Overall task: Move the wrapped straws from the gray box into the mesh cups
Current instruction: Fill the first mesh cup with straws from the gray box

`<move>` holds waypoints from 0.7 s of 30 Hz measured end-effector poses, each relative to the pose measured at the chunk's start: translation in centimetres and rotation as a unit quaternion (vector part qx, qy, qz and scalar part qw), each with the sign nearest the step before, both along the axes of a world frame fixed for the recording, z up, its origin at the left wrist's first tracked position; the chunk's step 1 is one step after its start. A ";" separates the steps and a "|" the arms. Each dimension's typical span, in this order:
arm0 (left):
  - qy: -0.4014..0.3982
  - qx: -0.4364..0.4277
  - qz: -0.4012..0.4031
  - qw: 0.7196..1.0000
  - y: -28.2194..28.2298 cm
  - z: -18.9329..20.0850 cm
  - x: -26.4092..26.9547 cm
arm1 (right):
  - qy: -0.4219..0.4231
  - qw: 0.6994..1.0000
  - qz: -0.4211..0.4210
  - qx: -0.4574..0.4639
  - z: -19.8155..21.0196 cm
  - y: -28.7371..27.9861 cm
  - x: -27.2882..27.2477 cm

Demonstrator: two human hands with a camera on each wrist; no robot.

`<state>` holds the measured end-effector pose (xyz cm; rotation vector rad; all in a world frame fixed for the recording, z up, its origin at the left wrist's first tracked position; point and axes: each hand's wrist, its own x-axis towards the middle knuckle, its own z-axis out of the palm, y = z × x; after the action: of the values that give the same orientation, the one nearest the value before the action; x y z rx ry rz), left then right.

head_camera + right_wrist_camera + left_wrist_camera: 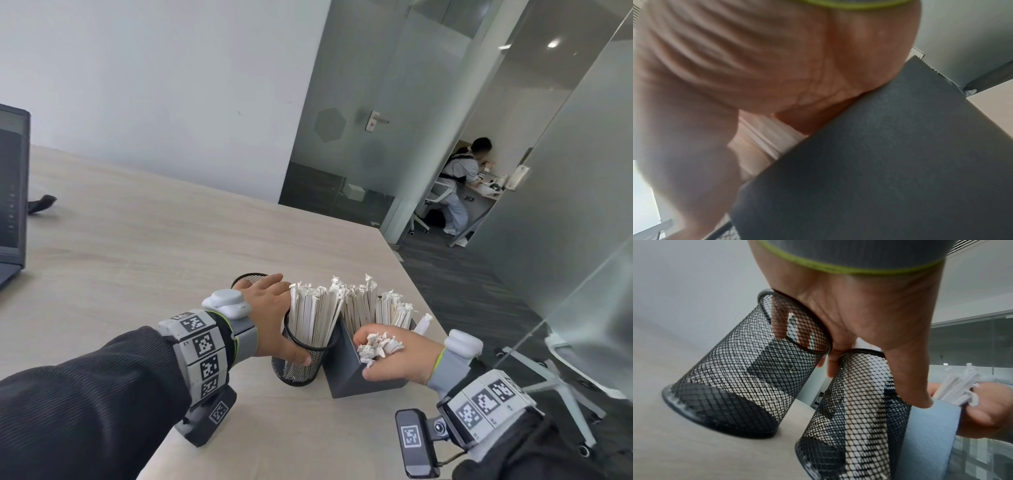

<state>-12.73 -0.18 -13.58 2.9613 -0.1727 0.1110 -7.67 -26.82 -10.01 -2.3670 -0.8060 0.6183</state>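
A black mesh cup (301, 363) stands near the table's right edge with several wrapped straws (317, 315) upright in it. My left hand (274, 318) grips this cup, thumb on its near wall, fingers reaching back over a second mesh cup (248, 278). In the left wrist view that second mesh cup (740, 382) looks empty, and the cup with straws (855, 410) is under my thumb. The gray box (359, 377) sits just right of the cup with more straws (363, 305) standing in it. My right hand (394, 356) grips a bundle of straws (376, 344) at the box's near end. The right wrist view is blurred: palm, gray box wall (890, 162) and white straws (772, 134).
A laptop (12, 205) stands at the far left of the wooden table (154, 257), with a small dark object (42, 201) beside it. The table's edge runs just right of the box. Beyond are a chair base (555, 380), glass walls and a seated person (462, 178).
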 end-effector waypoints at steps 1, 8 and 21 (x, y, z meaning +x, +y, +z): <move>-0.003 -0.001 0.002 1.000 -0.1 -0.1 0.0 | -0.003 1.000 -0.002 0.002 0.0 -0.1 -0.2; 0.000 -0.004 0.008 1.000 -0.2 0.0 0.0 | -0.064 0.996 -0.042 0.034 -0.7 0.5 0.3; 0.007 -0.008 0.000 1.000 0.0 0.2 -0.1 | -0.123 0.867 -0.362 0.321 3.1 1.3 -0.2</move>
<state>-12.84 -0.18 -13.40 2.9445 -0.1703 0.0918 -7.87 -25.54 -6.87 -1.9050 -0.1153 -0.2483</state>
